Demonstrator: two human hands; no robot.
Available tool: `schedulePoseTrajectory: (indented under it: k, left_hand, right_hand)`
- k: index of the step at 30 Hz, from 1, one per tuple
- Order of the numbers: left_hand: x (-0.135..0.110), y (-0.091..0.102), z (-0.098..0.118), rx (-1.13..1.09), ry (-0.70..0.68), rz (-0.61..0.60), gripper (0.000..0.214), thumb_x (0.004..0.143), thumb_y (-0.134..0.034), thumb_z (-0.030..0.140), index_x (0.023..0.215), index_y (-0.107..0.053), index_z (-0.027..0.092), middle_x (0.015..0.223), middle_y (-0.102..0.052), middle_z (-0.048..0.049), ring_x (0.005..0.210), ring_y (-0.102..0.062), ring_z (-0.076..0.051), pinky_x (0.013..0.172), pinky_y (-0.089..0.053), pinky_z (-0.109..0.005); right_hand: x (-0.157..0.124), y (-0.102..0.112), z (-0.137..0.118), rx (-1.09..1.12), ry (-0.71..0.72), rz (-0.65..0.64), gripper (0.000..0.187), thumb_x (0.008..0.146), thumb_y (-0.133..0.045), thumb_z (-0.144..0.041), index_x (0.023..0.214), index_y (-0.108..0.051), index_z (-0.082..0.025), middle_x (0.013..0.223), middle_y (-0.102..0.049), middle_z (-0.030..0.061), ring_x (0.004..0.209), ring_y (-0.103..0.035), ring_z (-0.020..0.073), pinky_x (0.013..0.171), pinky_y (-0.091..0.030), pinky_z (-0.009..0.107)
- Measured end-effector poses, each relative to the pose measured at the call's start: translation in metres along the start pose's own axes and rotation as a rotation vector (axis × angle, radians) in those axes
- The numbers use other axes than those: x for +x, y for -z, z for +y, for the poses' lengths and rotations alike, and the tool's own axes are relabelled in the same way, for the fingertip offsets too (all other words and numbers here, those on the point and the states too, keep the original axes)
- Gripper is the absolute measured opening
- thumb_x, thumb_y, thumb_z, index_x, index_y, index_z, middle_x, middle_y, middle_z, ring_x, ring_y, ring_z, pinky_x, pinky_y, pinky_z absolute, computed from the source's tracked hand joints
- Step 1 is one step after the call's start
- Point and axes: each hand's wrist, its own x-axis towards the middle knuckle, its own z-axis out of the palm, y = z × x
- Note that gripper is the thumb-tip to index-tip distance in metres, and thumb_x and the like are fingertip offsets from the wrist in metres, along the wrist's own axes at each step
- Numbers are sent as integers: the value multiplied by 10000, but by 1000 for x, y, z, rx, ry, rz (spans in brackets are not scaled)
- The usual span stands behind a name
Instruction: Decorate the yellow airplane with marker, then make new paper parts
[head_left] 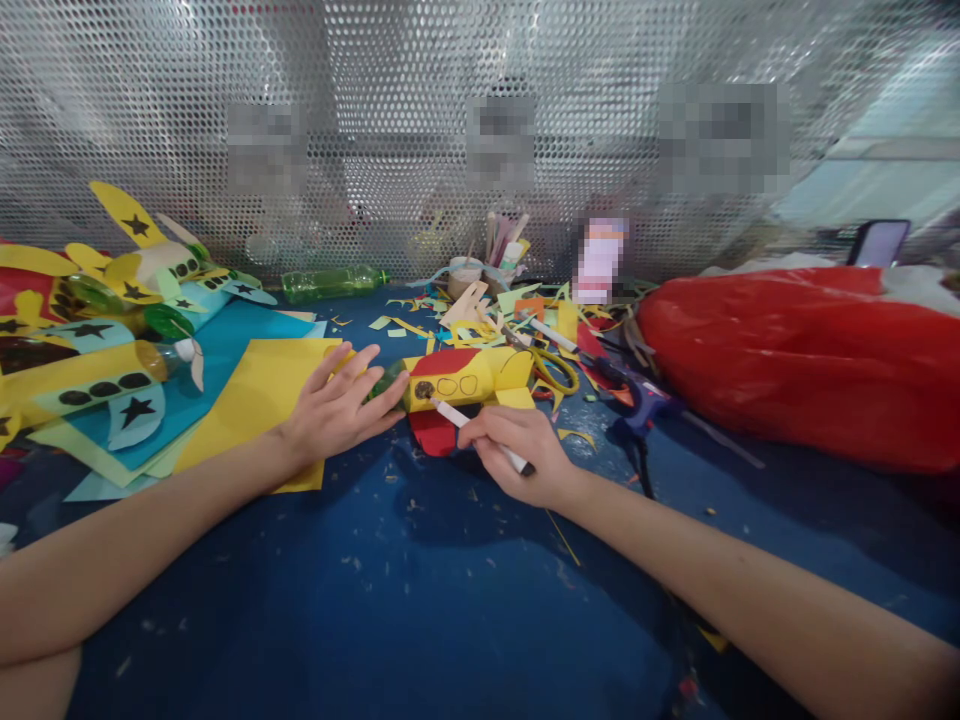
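A toy plane (476,367), made from a green bottle wrapped in yellow paper with red wings, lies on its side on the blue table. Three round windows are drawn along it; the one nearest the bottle's neck is filled in black, the other two are outlines. My right hand (521,455) is closed around a white marker (452,411), its tip touching the dark window. With fingers spread, my left hand (341,405) rests beside the green neck end, fingertips at the plane, its palm over a yellow paper sheet (251,400).
Several finished bottle planes (112,375) sit at the left on coloured paper. Behind are a green bottle (334,283), paper scraps (469,310) and yellow-handled scissors (559,372). A purple glue gun (649,400) and a red plastic bag (802,360) lie at the right.
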Motion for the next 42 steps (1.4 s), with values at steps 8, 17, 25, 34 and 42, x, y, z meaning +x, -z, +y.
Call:
schedulePoseTrajectory:
  k: [8,17,25,34,42]
  left_hand:
    - [1,-1,0,-30,-5,42,354,910,-584,400,1214,-569,220,947,-704,-27,1163,-594,-236,1129,-344,-420]
    - [0,0,0,-8,-12,17,341,930,-554,421,1220,-570,243,963,-704,-11,1163,-600,-238,1101,-371,-422]
    - [0,-1,0,-30,1,6,358,921,-575,418,1229,-558,236,970,-713,-16,1180,-595,-234,1123,-348,-418]
    - [0,-1,0,8,-6,2,351,931,-553,446,1218,-562,245,959,-716,-1,1159,-613,-227,1121,-344,-405]
    - [1,-1,0,-8,-6,18,365,904,-596,440,1204,-585,232,952,-714,-16,1160,-607,-231,1145,-311,-403]
  right_hand:
    - [-1,1,-1,-14,-24,26,212,835,-446,-68,791,-606,-199,603,-602,-17,492,-525,102,488,-411,225]
    - [0,1,-1,-15,-25,20,209,835,-446,-74,786,-605,-200,603,-599,-19,491,-523,101,487,-406,223]
    - [0,0,-1,7,-5,-5,211,838,-441,-66,805,-601,-199,637,-619,-5,516,-539,103,493,-418,223]
    - [-1,4,1,6,-70,144,229,842,-433,-54,764,-596,-196,610,-592,-10,504,-526,101,504,-411,230]
    - [2,5,0,-13,-106,127,230,837,-438,-75,723,-596,-197,601,-602,-11,495,-530,100,502,-417,227]
